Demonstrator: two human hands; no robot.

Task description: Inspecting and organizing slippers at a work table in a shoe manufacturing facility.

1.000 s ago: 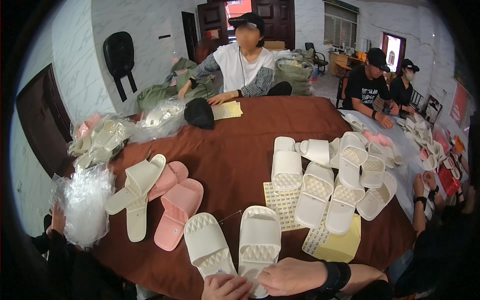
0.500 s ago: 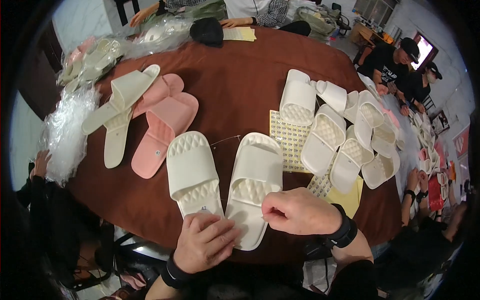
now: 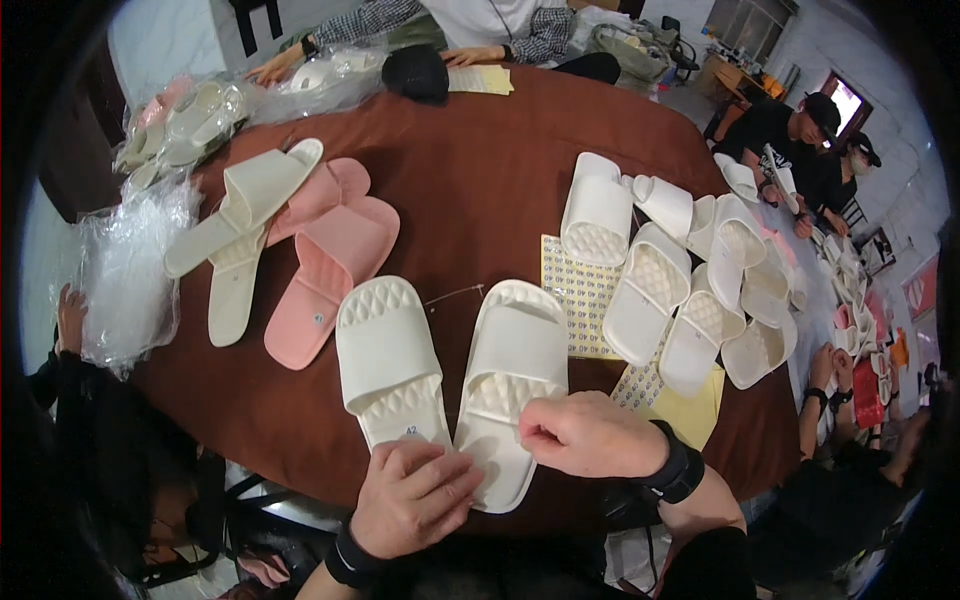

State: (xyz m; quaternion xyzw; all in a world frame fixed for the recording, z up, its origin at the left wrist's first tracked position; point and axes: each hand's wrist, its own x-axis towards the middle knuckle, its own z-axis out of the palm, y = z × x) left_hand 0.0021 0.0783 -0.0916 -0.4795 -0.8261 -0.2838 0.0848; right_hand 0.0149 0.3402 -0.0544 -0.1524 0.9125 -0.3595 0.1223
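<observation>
Two white slide slippers lie side by side at the table's near edge, open toes pointing away from me. My left hand (image 3: 415, 500) is closed over the heel of the left slipper (image 3: 388, 345), its fingertips reaching onto the heel of the right slipper (image 3: 518, 345). A small printed label shows on the left slipper's insole, just above my fingers. At the right slipper's outer edge, my right hand (image 3: 595, 437) has thumb and forefinger pinched together. Whatever they hold, if anything, is hidden or too small to make out.
Pink slippers (image 3: 340, 250) and off-white slippers (image 3: 245, 200) lie left on the brown tablecloth (image 3: 480, 150). Several white slippers (image 3: 648, 290) crowd the right, beside sticker sheets (image 3: 580, 300). Clear plastic bags (image 3: 130, 280) sit far left. Other people work across the table and at the right.
The table and slippers sit slightly lower in view. My hands keep nearly the same pose at the slippers. At the right, a co-worker now holds up a white slipper.
</observation>
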